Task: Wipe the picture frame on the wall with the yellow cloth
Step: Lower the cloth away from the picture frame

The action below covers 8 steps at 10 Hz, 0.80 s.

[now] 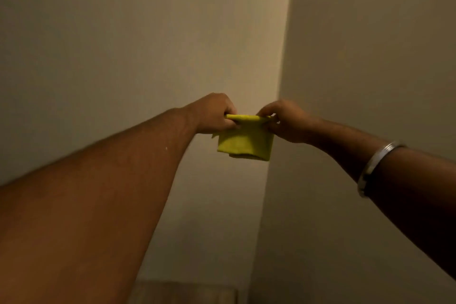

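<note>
Yellow cloth [245, 141] (folded) btwn both hands

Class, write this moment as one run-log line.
left hand: gripping yellow cloth | right hand: gripping same cloth | cloth: folded, hanging | picture frame: not in view | wiping: not started

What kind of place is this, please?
Probably a room in a home, dimly lit: two plain painted walls meet at a corner. Both hands, left and right, hold a yellow cloth. No frame shows.
</note>
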Motion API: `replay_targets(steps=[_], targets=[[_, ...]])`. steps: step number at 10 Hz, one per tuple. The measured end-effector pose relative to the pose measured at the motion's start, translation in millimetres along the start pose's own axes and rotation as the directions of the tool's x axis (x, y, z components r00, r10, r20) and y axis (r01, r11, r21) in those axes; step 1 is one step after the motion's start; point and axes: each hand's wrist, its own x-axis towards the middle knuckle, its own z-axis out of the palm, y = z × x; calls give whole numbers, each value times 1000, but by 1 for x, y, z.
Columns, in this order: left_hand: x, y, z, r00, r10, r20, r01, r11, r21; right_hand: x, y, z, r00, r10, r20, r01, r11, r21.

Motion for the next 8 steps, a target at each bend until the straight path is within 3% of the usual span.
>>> replay_targets(steps=[1, 2, 3, 4, 5, 6, 7, 8], targets=[[-45, -87, 111, 974, -198, 110, 217, 954, -206, 19, -12, 144, 968, -26, 249, 0, 995, 102], [-76, -129, 195, 925, -349, 153, 381, 862, -335, 13, -8, 242, 927, -41, 372, -43, 976, 214], [-145, -176, 344, 802, -532, 272, 596, 675, -435, -31, 0, 409, 841, -91, 533, -151, 907, 393], [-242, -191, 501, 660, -587, 469, 751, 496, -435, -127, 6, 571, 681, -102, 725, -404, 774, 488], [-307, -181, 583, 570, -588, 574, 822, 416, -390, -199, 9, 650, 608, -84, 790, -474, 759, 446], [-378, -153, 668, 359, -535, 764, 933, 174, -316, -292, 9, 726, 493, -45, 869, -516, 789, 334], [-394, -142, 697, 273, -510, 816, 961, 118, -248, -323, 4, 750, 448, -14, 894, -424, 877, 227], [-388, -136, 693, 282, -565, 775, 958, 208, -196, -333, -1, 743, 451, 44, 891, -337, 933, 124]])
